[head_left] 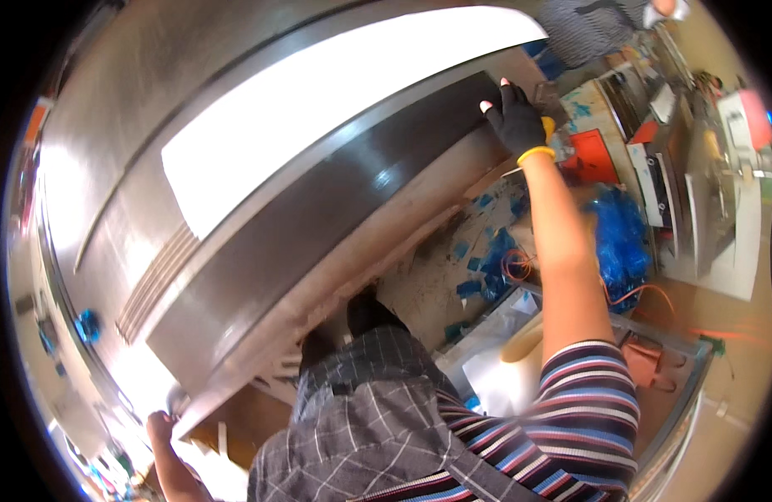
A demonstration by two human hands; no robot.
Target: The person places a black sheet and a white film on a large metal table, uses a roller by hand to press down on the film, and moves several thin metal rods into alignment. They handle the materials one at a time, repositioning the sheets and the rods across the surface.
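Note:
My right hand, in a black glove with bare fingertips and a yellow band at the wrist, reaches to the right end of a long dark metal strip. Its fingers are spread, with nothing seen in them. Beyond the strip, a long white sheet with a curved far edge lies across the grey metal surface. At the lower left, my left hand is at the near corner of the metal surface, beside a small dark rounded part. Its fingers are small and blurred, so their grip is unclear.
Blue plastic hangs at the right, near a red panel. Blue scraps litter the floor below. An orange cord runs past a bin holding white sheets and a brown bag. A striped cloth shows at far right.

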